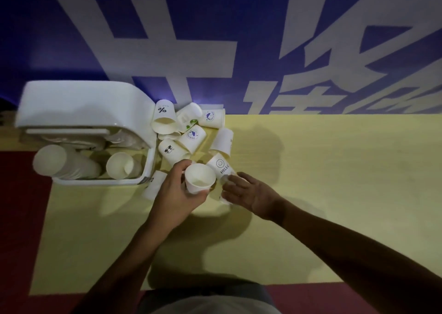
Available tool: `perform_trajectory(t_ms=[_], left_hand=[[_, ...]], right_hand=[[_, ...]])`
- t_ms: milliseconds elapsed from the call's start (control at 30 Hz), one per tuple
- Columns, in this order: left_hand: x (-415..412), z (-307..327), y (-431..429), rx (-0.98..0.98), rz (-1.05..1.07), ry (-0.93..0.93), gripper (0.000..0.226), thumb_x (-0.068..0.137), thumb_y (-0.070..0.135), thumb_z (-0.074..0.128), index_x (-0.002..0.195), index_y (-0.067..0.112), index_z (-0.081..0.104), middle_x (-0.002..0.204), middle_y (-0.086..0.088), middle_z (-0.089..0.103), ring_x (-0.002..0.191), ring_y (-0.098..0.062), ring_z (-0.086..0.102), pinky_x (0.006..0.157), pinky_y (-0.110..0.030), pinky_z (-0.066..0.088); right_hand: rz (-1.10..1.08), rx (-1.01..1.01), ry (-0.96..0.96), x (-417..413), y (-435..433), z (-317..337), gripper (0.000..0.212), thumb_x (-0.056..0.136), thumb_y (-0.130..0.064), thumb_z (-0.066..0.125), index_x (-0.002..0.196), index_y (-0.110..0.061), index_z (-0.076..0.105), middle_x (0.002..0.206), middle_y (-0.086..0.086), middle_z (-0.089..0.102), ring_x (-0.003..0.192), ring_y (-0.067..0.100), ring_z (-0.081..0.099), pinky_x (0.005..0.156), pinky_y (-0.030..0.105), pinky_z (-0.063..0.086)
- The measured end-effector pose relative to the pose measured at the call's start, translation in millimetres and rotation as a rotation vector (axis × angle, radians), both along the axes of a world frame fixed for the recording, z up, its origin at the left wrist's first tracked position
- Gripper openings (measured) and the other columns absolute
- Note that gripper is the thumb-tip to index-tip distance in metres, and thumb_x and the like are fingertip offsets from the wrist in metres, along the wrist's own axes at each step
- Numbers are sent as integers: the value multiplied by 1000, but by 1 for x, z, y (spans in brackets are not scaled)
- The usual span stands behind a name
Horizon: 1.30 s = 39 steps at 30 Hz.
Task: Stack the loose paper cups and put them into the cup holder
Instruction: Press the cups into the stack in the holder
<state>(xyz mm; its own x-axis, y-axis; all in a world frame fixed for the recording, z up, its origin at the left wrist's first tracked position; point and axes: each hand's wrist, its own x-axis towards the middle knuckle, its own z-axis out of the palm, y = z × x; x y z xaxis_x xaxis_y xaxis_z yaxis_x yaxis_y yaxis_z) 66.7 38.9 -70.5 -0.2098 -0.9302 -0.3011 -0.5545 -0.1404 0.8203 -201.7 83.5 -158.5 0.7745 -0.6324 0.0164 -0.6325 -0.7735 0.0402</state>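
Note:
My left hand (175, 191) grips an upright white paper cup (199, 178), mouth facing up, just above the yellow table. My right hand (248, 193) reaches to the "HELLO" smiley cup (221, 166) lying on its side, fingers curled around a blurred cup under the palm. Several loose printed cups (189, 132) lie in a heap behind them. The white cup holder (83, 115) stands at the left, with a stack of cups (64, 163) and a single cup (120, 165) in its tray.
The yellow table (323, 182) stretches to the right and toward me. Dark red floor (21, 218) borders its left and front edges. A blue wall banner with large white characters (215, 38) rises behind the table. One cup (153, 184) lies by the holder's corner.

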Motion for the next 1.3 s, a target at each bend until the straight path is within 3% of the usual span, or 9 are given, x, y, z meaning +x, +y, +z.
perform_trajectory(t_ms=[133,200,400,567,700,833,1000,1167,1300], left_hand=[[16,3,1,-43,-21,24,76,71,29,90,136,32,51,129,16,60,118,-3,58,95,-22,50],[31,5,1,-48,-34,21,79,71,31,90,139,33,50,133,16,58,122,-6,56,99,-28,50],[87,21,1,-89,-56,18,79,71,21,93,137,31,52,130,22,55,120,2,52,95,-20,46],[151,31,-4,-112,21,33,82,68,21,95,135,37,50,131,24,55,116,7,51,89,-24,47],[194,32,-23,-140,104,58,80,69,28,95,135,36,50,132,15,58,116,-3,56,93,-32,51],[209,27,-50,-258,48,26,81,70,25,94,138,28,51,133,10,56,122,-9,54,95,-18,47],[203,8,-76,-332,-15,-15,78,71,23,93,138,24,54,135,6,55,119,-8,51,96,-11,39],[195,-19,-88,-319,-62,-130,83,71,33,91,141,26,48,140,-3,57,121,-28,59,96,-38,52],[195,-30,-92,-213,-144,-203,86,70,56,81,145,26,48,142,0,59,124,-26,59,96,-41,53]], right_hand=[[-4,134,81,12,4,0,37,92,-23,58,128,-21,68,128,1,67,129,28,59,118,42,31],[-152,236,34,16,6,11,62,71,-35,78,130,-19,66,128,2,67,123,28,62,109,39,42],[-790,439,-793,58,28,77,85,78,-42,87,148,-14,48,137,-3,61,119,14,60,98,26,49],[-1104,468,-1060,141,15,128,86,71,-52,84,145,-29,50,139,-20,58,119,1,59,90,14,49],[-1141,472,-1161,204,5,132,80,73,-43,88,142,-34,51,134,-28,58,117,5,62,97,29,54],[-1166,505,-1266,248,-4,127,79,71,-50,83,141,-39,50,138,-19,60,126,14,61,102,46,53],[-1267,496,-1350,274,-6,128,74,74,-30,91,138,-37,53,133,-14,63,120,11,65,101,46,55],[-1283,442,-1369,277,-2,131,67,78,-19,89,134,-33,55,130,-12,64,116,16,67,98,48,56],[-1286,403,-1294,275,-5,135,67,78,-19,89,133,-30,53,125,-17,64,113,12,67,95,40,56]])
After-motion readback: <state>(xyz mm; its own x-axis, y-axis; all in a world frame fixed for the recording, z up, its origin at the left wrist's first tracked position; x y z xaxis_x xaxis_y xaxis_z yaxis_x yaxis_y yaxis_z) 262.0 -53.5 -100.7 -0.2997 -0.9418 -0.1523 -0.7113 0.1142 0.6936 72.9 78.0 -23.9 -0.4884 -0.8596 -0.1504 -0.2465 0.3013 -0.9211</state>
